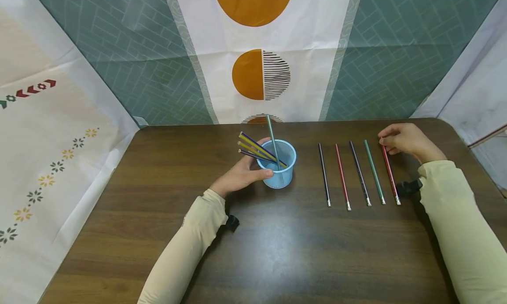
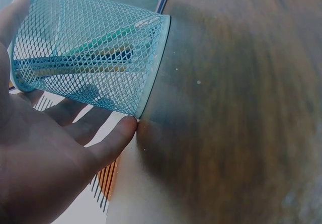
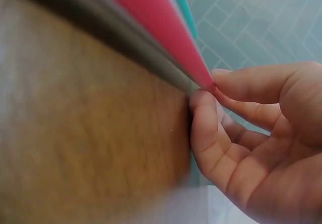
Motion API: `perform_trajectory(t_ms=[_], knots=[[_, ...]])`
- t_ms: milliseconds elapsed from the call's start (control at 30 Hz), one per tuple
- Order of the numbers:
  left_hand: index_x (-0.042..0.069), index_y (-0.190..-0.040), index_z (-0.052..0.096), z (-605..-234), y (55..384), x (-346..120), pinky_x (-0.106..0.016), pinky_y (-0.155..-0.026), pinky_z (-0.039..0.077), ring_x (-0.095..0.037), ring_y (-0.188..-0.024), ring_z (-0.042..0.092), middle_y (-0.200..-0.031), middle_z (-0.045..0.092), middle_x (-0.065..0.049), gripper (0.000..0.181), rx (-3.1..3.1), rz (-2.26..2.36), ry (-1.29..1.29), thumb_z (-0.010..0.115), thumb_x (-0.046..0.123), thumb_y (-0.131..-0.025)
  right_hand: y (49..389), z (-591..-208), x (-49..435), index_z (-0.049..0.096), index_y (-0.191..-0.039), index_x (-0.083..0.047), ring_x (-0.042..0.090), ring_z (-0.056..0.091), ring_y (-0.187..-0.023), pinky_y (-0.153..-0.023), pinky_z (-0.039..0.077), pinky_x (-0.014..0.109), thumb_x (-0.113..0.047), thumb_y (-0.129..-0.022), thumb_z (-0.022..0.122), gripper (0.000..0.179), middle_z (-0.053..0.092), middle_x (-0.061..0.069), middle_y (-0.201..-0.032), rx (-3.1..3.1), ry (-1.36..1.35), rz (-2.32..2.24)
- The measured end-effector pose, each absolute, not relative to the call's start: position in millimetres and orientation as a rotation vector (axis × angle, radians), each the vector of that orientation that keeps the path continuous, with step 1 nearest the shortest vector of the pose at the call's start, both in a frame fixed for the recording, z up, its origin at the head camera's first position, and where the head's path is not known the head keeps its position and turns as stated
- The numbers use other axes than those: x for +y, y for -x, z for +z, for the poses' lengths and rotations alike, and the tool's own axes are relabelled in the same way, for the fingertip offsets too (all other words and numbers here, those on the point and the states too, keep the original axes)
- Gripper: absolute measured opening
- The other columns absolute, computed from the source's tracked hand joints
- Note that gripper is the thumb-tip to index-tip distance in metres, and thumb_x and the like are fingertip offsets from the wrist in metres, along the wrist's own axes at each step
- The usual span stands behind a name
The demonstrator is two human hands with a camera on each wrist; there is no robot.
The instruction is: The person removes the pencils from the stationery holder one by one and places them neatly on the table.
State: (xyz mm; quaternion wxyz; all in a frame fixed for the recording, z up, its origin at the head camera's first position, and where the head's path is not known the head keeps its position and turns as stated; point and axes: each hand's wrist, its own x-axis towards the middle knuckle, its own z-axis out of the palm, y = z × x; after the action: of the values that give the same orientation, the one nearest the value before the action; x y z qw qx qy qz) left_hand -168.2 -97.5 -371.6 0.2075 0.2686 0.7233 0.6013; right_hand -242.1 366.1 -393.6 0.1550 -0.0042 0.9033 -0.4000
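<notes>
My left hand (image 1: 243, 174) holds a light blue mesh pencil cup (image 1: 280, 181), thumb at its near side and fingers round the back. Several pencils lean in the cup: a green pencil (image 1: 272, 134) rises steeply, while yellow and dark blue ones tilt left over the rim. In the left wrist view the mesh wall (image 2: 95, 48) shows pencils inside. At the right, my right hand (image 1: 412, 141) pinches the far end of a red pencil (image 1: 390, 176) between thumb and fingertips. The right wrist view shows the red pencil (image 3: 161, 27) at the fingertips, close over the table.
Left of the pinched pencil lie a green pencil (image 1: 374, 172), a dark blue pencil (image 1: 360, 173), another red pencil (image 1: 342, 176) and a black pencil (image 1: 324, 174), roughly parallel, eraser ends nearer me. The brown wooden table (image 1: 178, 172) meets a patterned cloth backdrop (image 1: 150, 75) behind.
</notes>
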Motion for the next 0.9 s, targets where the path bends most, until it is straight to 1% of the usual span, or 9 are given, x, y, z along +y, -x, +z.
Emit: perform_trajectory(t_ms=[267,400,500,633,733,833,900], knots=[[0.017,-0.152,0.017,-374.0,168.7,-96.8,-0.06,-0.108,0.027,-0.037,-0.129,0.041,-0.138,0.042,-0.019,0.09,1.977,1.726,-0.793,0.071,0.04,-0.084,242.0,-386.2,360.6,0.054,-0.116,0.01,0.017,0.059,-0.072,-0.062,0.053,0.031,-0.014,-0.093,0.058,0.034,0.064,0.005,-0.083,2.609,-0.021,-1.046],[0.017,-0.151,0.017,-374.8,169.0,-96.5,-0.06,-0.108,0.027,-0.035,-0.128,0.041,-0.138,0.042,-0.018,0.089,1.978,1.727,-0.795,0.071,0.039,-0.084,242.1,-386.9,359.8,0.055,-0.114,0.01,0.018,0.058,-0.07,-0.061,0.053,0.032,-0.012,-0.092,0.058,0.031,0.064,0.005,-0.081,2.615,-0.044,-1.015],[0.02,-0.152,0.017,-381.8,172.3,-97.3,-0.06,-0.108,0.026,-0.033,-0.128,0.041,-0.138,0.042,-0.017,0.089,1.978,1.723,-0.792,0.072,0.038,-0.084,242.8,-388.4,360.4,0.055,-0.113,0.01,0.018,0.058,-0.069,-0.06,0.053,0.032,-0.011,-0.092,0.058,0.03,0.063,0.004,-0.08,2.614,-0.051,-1.01],[0.029,-0.151,0.018,-395.6,178.5,-98.9,-0.057,-0.109,0.027,-0.027,-0.128,0.042,-0.138,0.044,-0.012,0.087,1.999,1.708,-0.787,0.072,0.04,-0.083,243.4,-389.8,361.2,0.055,-0.113,0.012,0.017,0.058,-0.068,-0.059,0.053,0.032,-0.009,-0.091,0.058,0.03,0.063,0.003,-0.077,2.611,-0.052,-1.019],[0.035,-0.149,0.019,-400.4,180.7,-99.7,-0.054,-0.109,0.028,-0.023,-0.128,0.043,-0.138,0.044,-0.007,0.086,2.026,1.692,-0.795,0.071,0.047,-0.082,243.1,-390.0,361.7,0.054,-0.113,0.012,0.017,0.058,-0.068,-0.059,0.053,0.032,-0.008,-0.091,0.058,0.03,0.063,0.002,-0.076,2.608,-0.055,-1.036],[0.038,-0.148,0.019,-401.7,181.5,-99.9,-0.053,-0.108,0.03,-0.021,-0.127,0.044,-0.138,0.044,-0.005,0.086,2.04,1.685,-0.808,0.07,0.052,-0.08,242.9,-390.3,362.2,0.054,-0.114,0.011,0.017,0.059,-0.069,-0.06,0.053,0.032,-0.009,-0.092,0.058,0.031,0.063,0.003,-0.078,2.605,-0.057,-1.051],[0.038,-0.148,0.02,-401.8,181.7,-99.7,-0.053,-0.108,0.031,-0.021,-0.127,0.044,-0.138,0.044,-0.005,0.086,2.043,1.683,-0.811,0.07,0.053,-0.08,242.8,-390.6,362.2,0.054,-0.115,0.011,0.017,0.058,-0.07,-0.06,0.053,0.032,-0.01,-0.093,0.057,0.031,0.063,0.003,-0.079,2.606,-0.044,-1.051]])
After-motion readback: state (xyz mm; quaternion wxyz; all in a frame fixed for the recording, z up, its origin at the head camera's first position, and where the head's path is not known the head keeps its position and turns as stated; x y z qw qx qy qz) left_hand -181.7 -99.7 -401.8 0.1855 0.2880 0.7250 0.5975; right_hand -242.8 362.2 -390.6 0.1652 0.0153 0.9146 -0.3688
